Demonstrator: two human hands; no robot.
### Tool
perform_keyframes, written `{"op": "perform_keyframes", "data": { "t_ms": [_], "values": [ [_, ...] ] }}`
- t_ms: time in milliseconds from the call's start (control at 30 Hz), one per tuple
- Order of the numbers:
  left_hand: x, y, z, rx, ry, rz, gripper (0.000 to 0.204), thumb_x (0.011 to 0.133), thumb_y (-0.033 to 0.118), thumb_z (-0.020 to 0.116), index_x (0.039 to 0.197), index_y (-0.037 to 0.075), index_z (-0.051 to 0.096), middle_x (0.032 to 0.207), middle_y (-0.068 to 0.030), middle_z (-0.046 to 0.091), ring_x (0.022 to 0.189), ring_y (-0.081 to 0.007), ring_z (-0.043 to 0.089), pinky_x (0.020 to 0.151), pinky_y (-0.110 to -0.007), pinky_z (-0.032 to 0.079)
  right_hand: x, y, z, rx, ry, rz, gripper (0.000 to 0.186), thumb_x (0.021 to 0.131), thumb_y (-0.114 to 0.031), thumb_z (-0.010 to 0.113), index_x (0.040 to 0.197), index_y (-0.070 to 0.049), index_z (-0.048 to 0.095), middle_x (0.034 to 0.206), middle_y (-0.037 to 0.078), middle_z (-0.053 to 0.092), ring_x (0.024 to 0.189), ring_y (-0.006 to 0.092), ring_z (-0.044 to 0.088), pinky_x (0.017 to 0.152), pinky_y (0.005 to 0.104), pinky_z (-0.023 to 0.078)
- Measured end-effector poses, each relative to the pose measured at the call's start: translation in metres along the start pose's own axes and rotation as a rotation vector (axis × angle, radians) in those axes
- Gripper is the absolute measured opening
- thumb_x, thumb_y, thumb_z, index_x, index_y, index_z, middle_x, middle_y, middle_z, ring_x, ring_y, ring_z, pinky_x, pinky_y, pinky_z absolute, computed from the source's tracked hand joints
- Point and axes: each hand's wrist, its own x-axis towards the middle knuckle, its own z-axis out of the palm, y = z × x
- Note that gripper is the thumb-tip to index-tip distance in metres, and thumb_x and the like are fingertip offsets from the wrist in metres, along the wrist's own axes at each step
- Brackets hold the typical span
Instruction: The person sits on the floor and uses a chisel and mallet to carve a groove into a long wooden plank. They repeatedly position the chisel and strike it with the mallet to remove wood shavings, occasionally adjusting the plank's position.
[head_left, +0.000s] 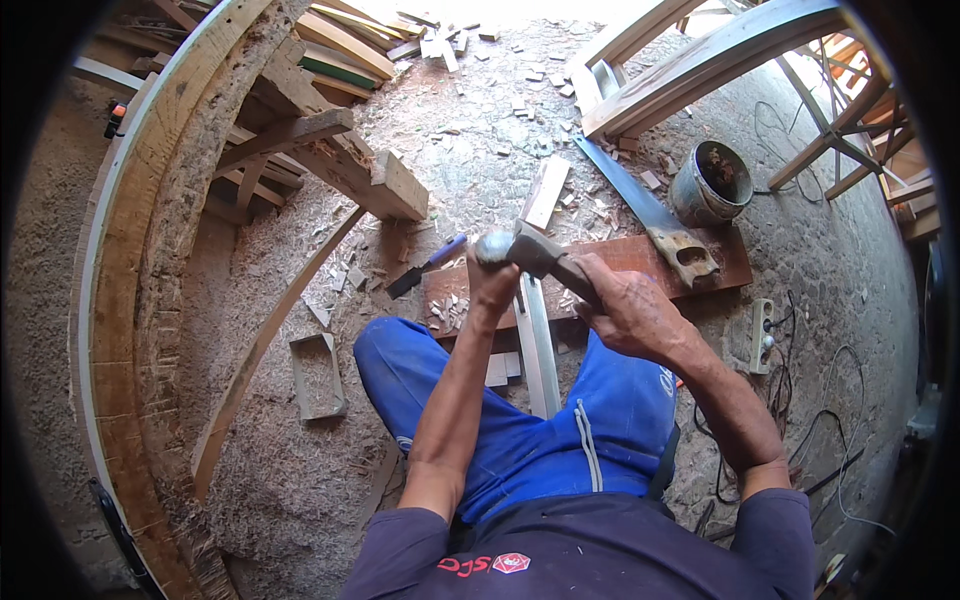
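My right hand [635, 310] grips the dark handle of a hammer, its steel head [535, 252] right beside a round silver top [494, 246] of an upright tool in my left hand [492, 290]. The tool's lower part is mostly hidden by my fist. Below, a long pale wooden piece [540, 360] runs between my blue-trousered legs over a reddish board [610, 260]. A blue-handled chisel [428, 265] lies left of my hands, a short pale block [548, 190] beyond them, and a handsaw [650, 220] to the right, with wood chips around.
A curved timber frame [140, 330] and braced beam [395, 185] stand left, above a small tray [317, 375]. A bucket [712, 180], power strip [762, 340] and cords are at right. Curved timbers [690, 70] and scattered offcuts [445, 40] lie beyond.
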Motion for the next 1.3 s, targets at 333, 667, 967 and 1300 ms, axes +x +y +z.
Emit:
{"op": "perform_keyframes", "data": {
  "t_ms": [333,667,967,1300],
  "values": [
    [-0.011,0.054,0.01,0.491,0.165,0.455,0.02,0.089,0.019,0.08,0.084,0.006,0.066,0.08,-0.0043,0.063,0.075,-0.0241,0.063,0.074,-0.035,0.044,-0.063,0.022,0.03,0.582,0.262,0.232,0.051,0.091,-0.015,0.079,0.135,-0.001,0.056,0.084,-0.001,0.056,0.075,0.008,0.052,0.07,0.0268,0.048],
    [-0.003,0.005,-0.02,0.524,0.174,0.497,0.021,0.085,0.009,0.078,0.078,0.001,0.06,0.078,-0.0079,0.059,0.071,-0.0277,0.057,0.069,-0.039,0.046,-0.069,0.013,0.053,0.696,0.272,0.235,0.045,0.091,-0.015,0.078,0.129,-0.002,0.058,0.079,-0.002,0.053,0.072,0.0073,0.051,0.066,0.0284,0.047],
    [-0.059,0.005,-0.038,0.377,0.025,0.48,0.011,0.092,0.001,0.069,0.096,0.005,0.06,0.086,-0.0061,0.064,0.079,-0.0158,0.063,0.079,-0.034,0.053,-0.07,0.008,0.042,0.35,0.264,-0.137,0.053,0.091,-0.007,0.076,0.135,-0.004,0.047,0.094,0.013,0.067,0.082,0.0242,0.071,0.07,0.0358,0.054],
    [-0.092,-0.014,0.003,0.273,-0.12,0.021,0.016,0.092,0.017,0.077,0.097,0.007,0.065,0.091,-0.003,0.063,0.081,-0.0149,0.059,0.071,-0.032,0.05,-0.036,-0.004,0.045,-0.601,0.212,-0.447,0.032,0.095,-0.017,0.06,0.124,-0.006,0.051,0.075,0.003,0.056,0.064,0.0189,0.069,0.053,0.0348,0.055]
  ]
}}
